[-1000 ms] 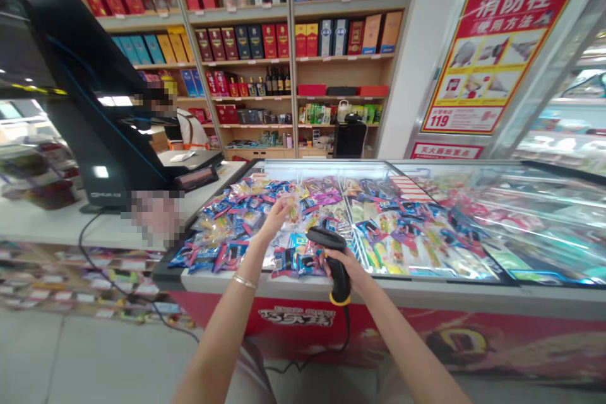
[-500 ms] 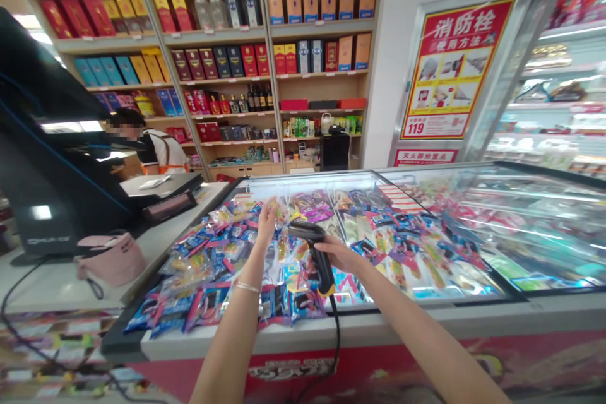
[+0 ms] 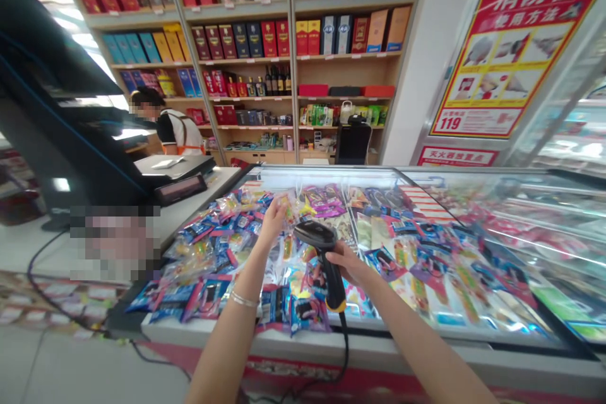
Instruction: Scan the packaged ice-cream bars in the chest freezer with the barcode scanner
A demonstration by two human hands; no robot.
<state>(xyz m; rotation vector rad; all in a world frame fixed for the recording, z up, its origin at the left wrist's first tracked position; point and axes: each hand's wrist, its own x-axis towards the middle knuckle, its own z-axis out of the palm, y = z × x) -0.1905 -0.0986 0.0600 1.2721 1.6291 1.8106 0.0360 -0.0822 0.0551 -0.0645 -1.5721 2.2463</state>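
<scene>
My right hand (image 3: 346,262) is wrapped around the grip of a black barcode scanner (image 3: 331,278), whose head points up and left and whose cable hangs down over the front of the freezer. Farther off to the left, my left hand (image 3: 274,218), with a bracelet on its wrist, has its fingers closed on a small clear snack packet (image 3: 287,203) with something yellowish inside. Beneath both hands, blue and purple snack packets (image 3: 208,293) are spread over the freezer's glass top. Part of the held packet is hidden by my fingers.
A glass-topped chest freezer (image 3: 426,344) stretches across the front. To the left stand a counter (image 3: 227,178) and a dark checkout machine (image 3: 89,158), with a person (image 3: 182,129) bent over behind. Shelves of boxes (image 3: 237,38) line the back wall.
The view has shifted, so shelves and poster appear farther right and higher. Both hands keep their holds; the scanner appears slightly larger, a little right and lower.
</scene>
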